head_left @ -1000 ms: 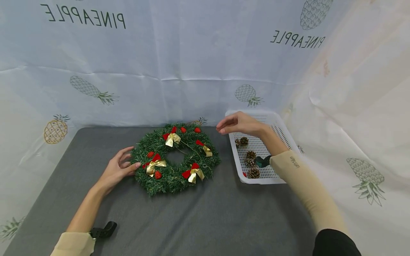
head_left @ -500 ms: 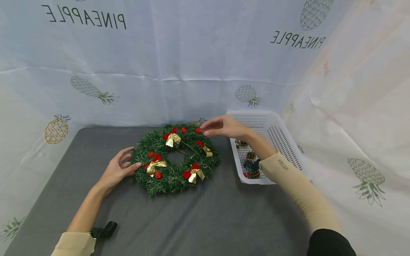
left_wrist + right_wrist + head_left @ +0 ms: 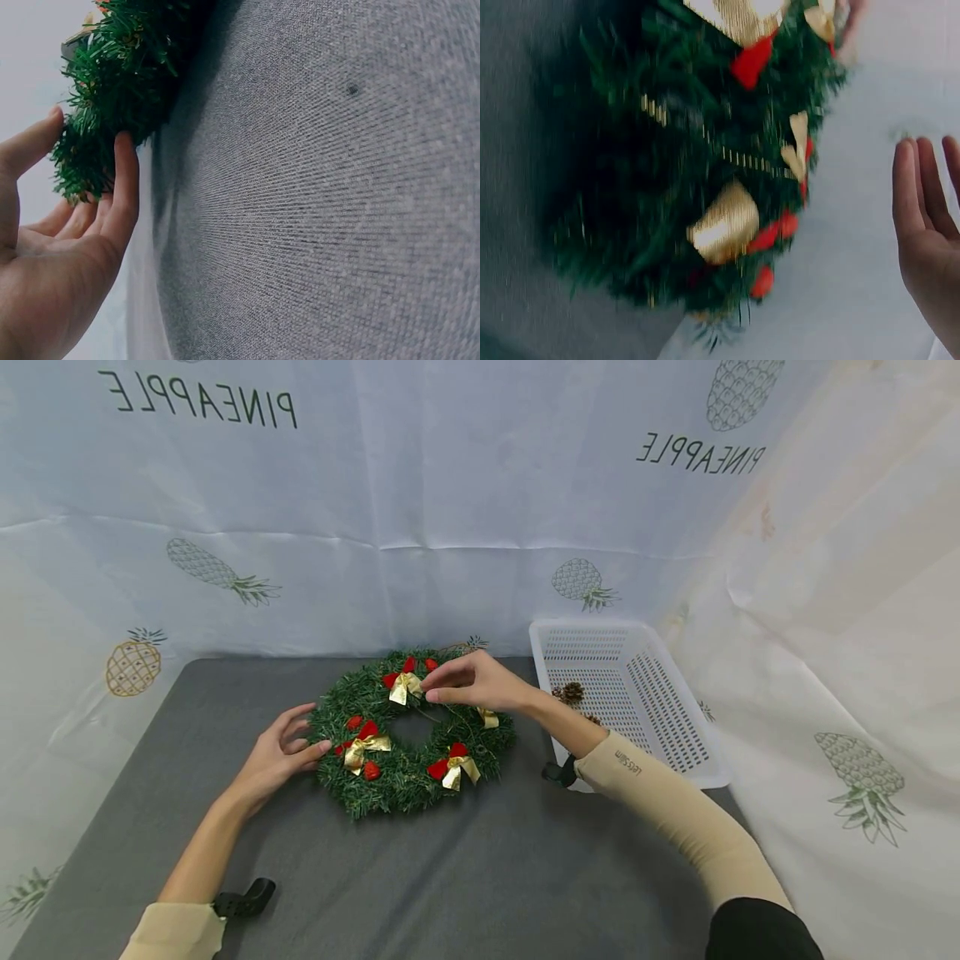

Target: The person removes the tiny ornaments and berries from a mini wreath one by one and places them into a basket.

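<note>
A green wreath lies on the grey cloth, decorated with red-and-gold bows and small red strawberry-like pieces. My left hand holds its left edge; in the left wrist view, thumb and fingers stand on either side of the green tips. My right hand is over the wreath's upper right part, near the upper bow, and hides some decorations. In the right wrist view its fingers are extended with nothing seen between them, apart from the wreath, which is blurred.
A white perforated basket stands to the right. Brown pine cones lie in it, partly hidden by my right forearm. A pale pineapple-print curtain hangs behind the grey-covered table.
My right hand has moved left from the basket's near-left side to over the wreath, close to the upper bow. My left hand and the wreath have stayed in place.
</note>
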`<action>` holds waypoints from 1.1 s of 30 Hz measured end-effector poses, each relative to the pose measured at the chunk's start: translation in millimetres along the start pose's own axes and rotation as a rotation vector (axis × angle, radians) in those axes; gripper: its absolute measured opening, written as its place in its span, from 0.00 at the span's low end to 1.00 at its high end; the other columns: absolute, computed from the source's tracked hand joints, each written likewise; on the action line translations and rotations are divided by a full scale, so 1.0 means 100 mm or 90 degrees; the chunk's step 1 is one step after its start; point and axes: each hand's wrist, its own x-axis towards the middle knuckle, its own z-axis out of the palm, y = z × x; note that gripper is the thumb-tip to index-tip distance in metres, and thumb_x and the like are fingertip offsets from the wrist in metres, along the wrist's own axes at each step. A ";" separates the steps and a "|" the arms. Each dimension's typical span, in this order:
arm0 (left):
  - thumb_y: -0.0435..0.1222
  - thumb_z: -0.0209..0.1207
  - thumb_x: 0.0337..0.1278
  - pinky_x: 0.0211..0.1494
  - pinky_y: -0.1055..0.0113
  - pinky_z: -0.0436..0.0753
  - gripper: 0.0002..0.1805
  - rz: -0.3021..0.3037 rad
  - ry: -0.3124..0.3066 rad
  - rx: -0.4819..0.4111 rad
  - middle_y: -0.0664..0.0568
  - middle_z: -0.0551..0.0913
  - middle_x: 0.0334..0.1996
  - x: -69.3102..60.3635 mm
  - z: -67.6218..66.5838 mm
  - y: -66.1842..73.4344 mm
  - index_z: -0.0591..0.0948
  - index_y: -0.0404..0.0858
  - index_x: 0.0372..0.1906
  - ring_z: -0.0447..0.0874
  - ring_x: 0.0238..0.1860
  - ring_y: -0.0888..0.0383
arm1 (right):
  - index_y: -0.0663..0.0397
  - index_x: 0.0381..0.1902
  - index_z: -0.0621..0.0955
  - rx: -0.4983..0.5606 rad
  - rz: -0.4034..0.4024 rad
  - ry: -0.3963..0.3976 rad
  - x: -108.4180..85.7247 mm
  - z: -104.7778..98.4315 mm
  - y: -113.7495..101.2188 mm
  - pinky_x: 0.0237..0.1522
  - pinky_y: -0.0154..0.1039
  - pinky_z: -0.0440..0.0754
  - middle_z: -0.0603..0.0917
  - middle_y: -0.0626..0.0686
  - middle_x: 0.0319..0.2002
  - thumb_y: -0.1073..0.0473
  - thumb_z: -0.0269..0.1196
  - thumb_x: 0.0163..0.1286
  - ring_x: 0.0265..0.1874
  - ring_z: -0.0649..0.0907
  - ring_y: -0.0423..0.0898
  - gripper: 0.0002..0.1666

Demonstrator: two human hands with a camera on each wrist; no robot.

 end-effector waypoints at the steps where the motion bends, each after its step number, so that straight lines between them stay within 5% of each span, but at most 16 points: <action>1: 0.42 0.65 0.79 0.52 0.70 0.93 0.49 0.001 -0.001 0.000 0.23 0.52 0.85 0.00 0.00 0.00 0.49 0.38 0.89 0.81 0.61 0.74 | 0.63 0.63 0.87 0.001 -0.003 0.003 0.01 0.05 -0.01 0.63 0.42 0.90 0.90 0.63 0.61 0.62 0.67 0.79 0.60 0.91 0.53 0.19; 5: 0.42 0.65 0.79 0.52 0.70 0.92 0.49 -0.002 0.000 -0.002 0.23 0.52 0.85 0.00 0.00 0.00 0.48 0.39 0.90 0.80 0.58 0.79 | 0.63 0.64 0.86 0.014 -0.003 0.020 0.03 0.21 -0.02 0.65 0.38 0.89 0.90 0.64 0.61 0.62 0.68 0.78 0.61 0.90 0.53 0.20; 9: 0.41 0.65 0.79 0.51 0.70 0.92 0.49 -0.006 0.000 -0.005 0.23 0.52 0.85 0.00 0.01 0.01 0.48 0.40 0.90 0.85 0.70 0.48 | 0.63 0.63 0.87 0.040 0.002 0.032 0.02 0.36 -0.05 0.64 0.38 0.89 0.89 0.66 0.62 0.63 0.68 0.78 0.60 0.90 0.54 0.19; 12: 0.40 0.65 0.79 0.51 0.70 0.92 0.49 -0.006 0.000 -0.009 0.23 0.51 0.85 -0.01 0.02 0.01 0.47 0.40 0.90 0.67 0.79 0.24 | 0.64 0.63 0.86 0.051 0.009 0.037 0.03 0.47 -0.06 0.64 0.37 0.89 0.88 0.67 0.62 0.62 0.68 0.79 0.61 0.90 0.54 0.20; 16: 0.40 0.65 0.79 0.50 0.71 0.92 0.49 -0.004 -0.004 -0.012 0.23 0.49 0.86 -0.01 0.01 0.01 0.47 0.39 0.90 0.62 0.80 0.21 | 0.65 0.64 0.86 0.055 0.018 0.037 0.02 0.61 -0.08 0.63 0.35 0.89 0.89 0.65 0.63 0.61 0.69 0.78 0.61 0.91 0.53 0.21; 22: 0.42 0.64 0.80 0.51 0.70 0.92 0.49 -0.001 -0.001 0.004 0.23 0.51 0.85 -0.01 0.01 0.00 0.47 0.39 0.90 0.70 0.77 0.25 | 0.62 0.63 0.87 0.041 0.012 0.039 0.03 0.84 -0.08 0.59 0.33 0.90 0.91 0.62 0.60 0.58 0.70 0.78 0.56 0.93 0.50 0.21; 33: 0.43 0.65 0.79 0.52 0.70 0.92 0.49 -0.006 0.001 0.007 0.23 0.52 0.85 -0.02 0.01 0.00 0.48 0.40 0.90 0.83 0.66 0.60 | 0.58 0.58 0.91 -0.062 -0.019 0.052 0.14 1.18 0.15 0.51 0.26 0.89 0.94 0.58 0.53 0.57 0.73 0.75 0.49 0.94 0.49 0.17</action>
